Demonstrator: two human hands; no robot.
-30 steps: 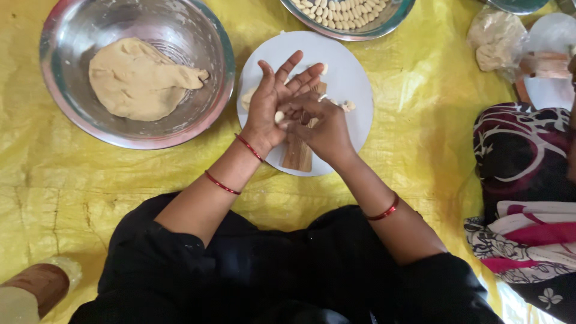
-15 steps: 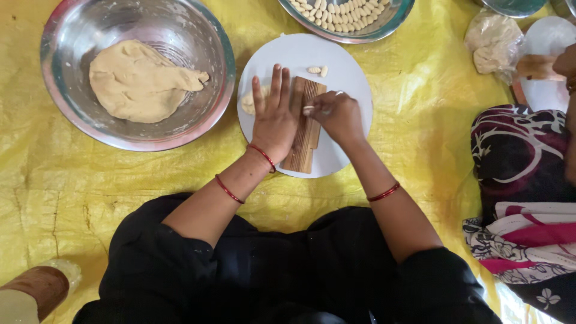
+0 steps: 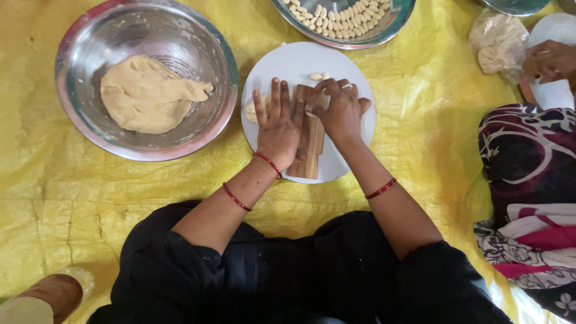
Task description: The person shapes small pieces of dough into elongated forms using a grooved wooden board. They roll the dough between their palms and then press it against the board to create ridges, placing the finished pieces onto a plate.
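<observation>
With the ridged wooden board (image 3: 309, 141) lying on the white plate (image 3: 354, 147), the left hand (image 3: 277, 129) presses flat, fingers released, to steady it, while the right hand (image 3: 341, 111) fingers pinch a dough piece (image 3: 319, 101) at its top edge, so shaping appears under way and calls for a firm roll along the ridges.

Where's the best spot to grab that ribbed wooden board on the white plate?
Probably the near short end of the ribbed wooden board, coming from the person's side: it lies flat on the white plate, and the left hand and right hand cover its far half.
</observation>
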